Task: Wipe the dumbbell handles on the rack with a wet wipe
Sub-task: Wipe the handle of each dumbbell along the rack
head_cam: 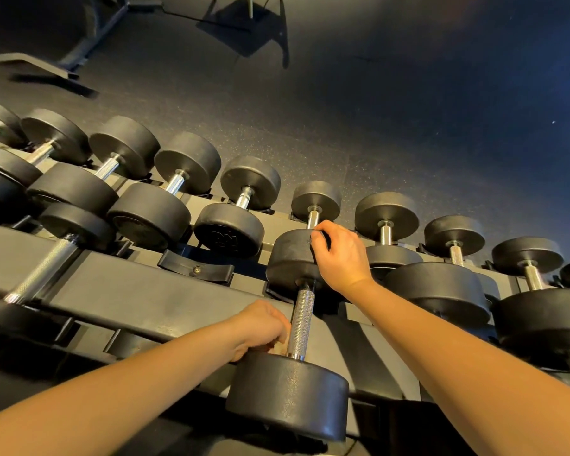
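Observation:
A black dumbbell with a knurled steel handle (301,324) lies on the lower tier of the rack (139,291), in the middle of the view. My left hand (264,327) is closed beside the lower end of that handle, just above the near weight head (288,394). A pale scrap, probably the wet wipe (281,346), peeks out under its fingers. My right hand (338,255) grips the rim of the far weight head (288,258) of the same dumbbell.
Several more black dumbbells fill the upper tier (244,195) and the lower tier to the right (438,291) and left (43,268). An empty black cradle (196,268) sits left of the held dumbbell. Dark speckled floor (408,126) and a bench frame (79,54) lie beyond.

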